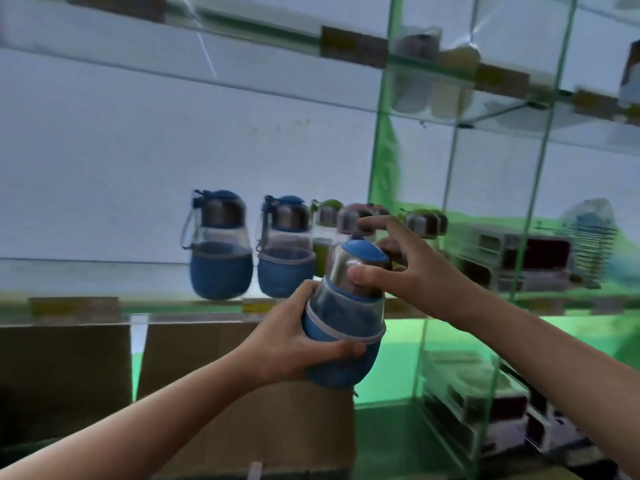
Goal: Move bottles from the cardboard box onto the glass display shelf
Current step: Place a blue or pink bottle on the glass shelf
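Head view: left hand (294, 341) curls its fingers round the base of the blue bottle (346, 313), right hand (412, 268) pinches its cap with fingers half spread, held tilted before the glass shelf (156, 308), where two blue bottles (220, 247) and blurred others crowd behind.

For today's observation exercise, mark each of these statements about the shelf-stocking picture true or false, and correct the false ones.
1. Both hands are on the held blue bottle. True: the left hand grips its base and the right hand its top.
2. The held bottle has a red lid. False: it is blue.
3. Two blue bottles stand at the left of the row on the glass shelf. True.
4. The held bottle stands on the shelf. False: it is tilted, in the air.
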`<action>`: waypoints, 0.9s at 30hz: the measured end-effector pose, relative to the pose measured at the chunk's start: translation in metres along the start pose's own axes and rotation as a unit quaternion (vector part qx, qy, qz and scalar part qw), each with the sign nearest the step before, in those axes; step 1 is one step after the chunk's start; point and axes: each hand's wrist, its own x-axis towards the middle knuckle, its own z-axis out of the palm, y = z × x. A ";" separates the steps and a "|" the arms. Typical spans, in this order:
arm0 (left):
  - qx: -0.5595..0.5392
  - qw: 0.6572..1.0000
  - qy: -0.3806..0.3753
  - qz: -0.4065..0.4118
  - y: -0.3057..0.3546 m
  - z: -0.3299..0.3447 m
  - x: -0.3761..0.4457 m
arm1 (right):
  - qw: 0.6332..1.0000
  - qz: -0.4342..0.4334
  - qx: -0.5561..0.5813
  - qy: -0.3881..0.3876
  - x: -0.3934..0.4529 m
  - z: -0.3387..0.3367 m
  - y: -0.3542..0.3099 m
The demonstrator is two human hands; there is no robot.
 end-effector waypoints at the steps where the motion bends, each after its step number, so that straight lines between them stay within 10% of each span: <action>1: 0.000 1.000 0.007 0.000 0.000 -0.012 -0.002 | 1.000 -0.005 0.005 -0.004 0.008 0.007 -0.008; 27: 0.062 0.962 0.239 -0.117 -0.031 -0.243 -0.016 | 0.984 -0.130 -0.047 -0.116 0.204 0.154 -0.128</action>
